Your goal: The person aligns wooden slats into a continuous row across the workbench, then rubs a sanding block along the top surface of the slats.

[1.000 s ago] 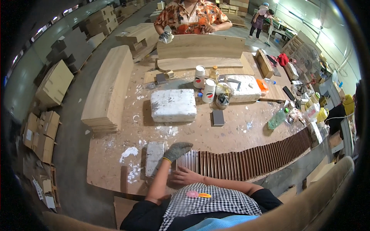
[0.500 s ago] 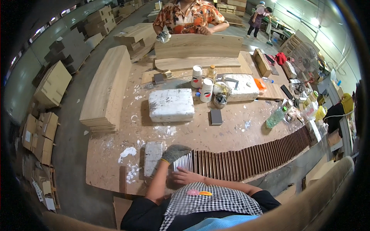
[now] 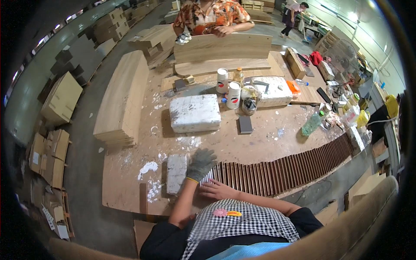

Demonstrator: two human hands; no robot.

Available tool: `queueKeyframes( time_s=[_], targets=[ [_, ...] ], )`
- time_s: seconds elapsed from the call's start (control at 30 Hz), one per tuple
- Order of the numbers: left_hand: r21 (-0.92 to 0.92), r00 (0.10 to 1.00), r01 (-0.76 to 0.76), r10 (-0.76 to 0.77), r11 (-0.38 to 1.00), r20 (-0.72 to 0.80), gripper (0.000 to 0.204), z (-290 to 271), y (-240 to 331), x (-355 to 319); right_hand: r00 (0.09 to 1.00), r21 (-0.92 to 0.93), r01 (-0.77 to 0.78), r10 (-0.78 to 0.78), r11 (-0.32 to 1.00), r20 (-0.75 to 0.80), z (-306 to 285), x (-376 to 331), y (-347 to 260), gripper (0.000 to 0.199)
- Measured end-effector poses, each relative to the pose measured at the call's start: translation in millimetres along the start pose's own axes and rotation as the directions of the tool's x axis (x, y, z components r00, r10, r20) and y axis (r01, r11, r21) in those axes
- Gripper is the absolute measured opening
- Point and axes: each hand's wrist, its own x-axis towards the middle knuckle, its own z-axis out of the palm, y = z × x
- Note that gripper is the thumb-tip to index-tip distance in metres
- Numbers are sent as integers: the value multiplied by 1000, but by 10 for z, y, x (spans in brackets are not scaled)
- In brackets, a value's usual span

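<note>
My left hand [image 3: 202, 164], in a grey glove with a yellow cuff edge, lies with fingers stretched out over the left end of a long row of brown strips [image 3: 268, 178]. A few whitish strips [image 3: 207, 177] show between it and my right hand [image 3: 215, 190]. That hand is bare, its fingers extended along the near ends of the strips. A white, paint-stained block [image 3: 177, 174] stands just left of my gloved hand. Neither hand visibly holds anything; the surface under the left palm is hidden.
A larger white block [image 3: 195, 112], a dark sanding block [image 3: 245, 125], white canisters [image 3: 233, 95] and a green bottle [image 3: 313, 123] stand on the table [image 3: 125, 190]. Stacked wooden boards [image 3: 123, 97] line the left. Across the table, a person [image 3: 212, 19] stands behind an upright board [image 3: 223, 48].
My left hand has shifted from curling over the strips' far edge to lying flatter with fingers pointing away. My right hand stays at the near ends. The view has shifted slightly.
</note>
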Motion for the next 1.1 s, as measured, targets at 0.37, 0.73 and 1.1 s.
queueKeyframes(
  time_s=[0.37,0.73,1.1],
  targets=[
    [300,976,199,-160,933,-147,61,693,243,0,789,-126,-613,600,780,-131,-186,-632,324,83],
    [374,982,146,-88,916,-169,66,666,790,181,672,-119,-739,714,663,-198,-511,-1197,476,84],
    [358,995,29,8,933,-102,74,921,998,339,615,-72,-777,729,625,-300,-354,-1420,611,76]
  ],
)
